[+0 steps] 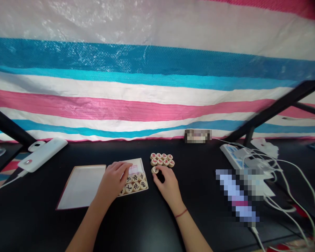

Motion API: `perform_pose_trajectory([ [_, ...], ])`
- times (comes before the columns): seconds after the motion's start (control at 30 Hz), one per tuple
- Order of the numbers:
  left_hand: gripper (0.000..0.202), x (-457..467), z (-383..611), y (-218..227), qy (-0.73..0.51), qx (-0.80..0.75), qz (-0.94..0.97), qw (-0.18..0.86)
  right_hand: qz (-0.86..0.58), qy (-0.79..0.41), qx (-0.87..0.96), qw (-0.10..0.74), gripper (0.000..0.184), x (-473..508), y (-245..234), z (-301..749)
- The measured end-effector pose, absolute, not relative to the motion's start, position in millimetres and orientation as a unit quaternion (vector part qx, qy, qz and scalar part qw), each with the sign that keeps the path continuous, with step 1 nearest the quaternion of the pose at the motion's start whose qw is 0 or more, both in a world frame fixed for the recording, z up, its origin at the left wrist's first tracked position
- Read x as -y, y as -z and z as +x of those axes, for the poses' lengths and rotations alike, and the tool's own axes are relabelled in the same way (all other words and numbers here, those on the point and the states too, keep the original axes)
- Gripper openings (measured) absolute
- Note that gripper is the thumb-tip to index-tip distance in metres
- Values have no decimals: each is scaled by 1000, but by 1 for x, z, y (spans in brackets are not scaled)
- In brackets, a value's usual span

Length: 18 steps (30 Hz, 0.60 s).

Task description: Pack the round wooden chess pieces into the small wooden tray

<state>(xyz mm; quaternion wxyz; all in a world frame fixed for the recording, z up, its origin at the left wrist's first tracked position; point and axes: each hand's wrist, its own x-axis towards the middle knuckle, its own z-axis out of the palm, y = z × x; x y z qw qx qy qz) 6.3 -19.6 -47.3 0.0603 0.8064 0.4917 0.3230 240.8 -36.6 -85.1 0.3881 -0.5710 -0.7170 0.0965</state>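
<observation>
Right hand (170,183): While the left hand (116,176) leans over its own side of the desk, the right pinches a round, cream-coloured game piece (155,170) with a black character, thumb and forefinger clamped on its edge.
Left hand: Bent fingers cover part of a shallow, white, rectangular box (136,162); whether they grip anything cannot be told, since the back of the hand hides the tips. The two hands are apart, the box's right edge between them.
Black-lettered pieces (135,186): Thick cream discs sit in two rows inside the box, under and just right of the left hand (some are hidden by it), with a pink-printed patch on the box floor beyond them.
Red-lettered pieces (159,162): Eight matching discs stand in two neat rows of four, just beyond the right hand's fingertips.
Lid: A shallow white tray with dark red edges (80,185) lies left of the left hand, partly behind that forearm.
Wrist: A thin reddish cord bracelet (181,213) circles the right one.
Desk: On the smooth black desktop (136,224), a white power strip with blue sockets (233,155) lies well to the right of the right hand, among white cables (285,175).
</observation>
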Motion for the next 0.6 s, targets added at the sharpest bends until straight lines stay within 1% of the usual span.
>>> perform_pose_trajectory([
  [0.37, 23, 19, 4, 42, -321, -502, 801, 60, -591, -87, 696, 397, 19, 34, 92, 240],
  [0.6, 23, 18, 2, 43, -311, -513, 797, 70, -603, -72, 693, 388, 12, 34, 93, 239],
])
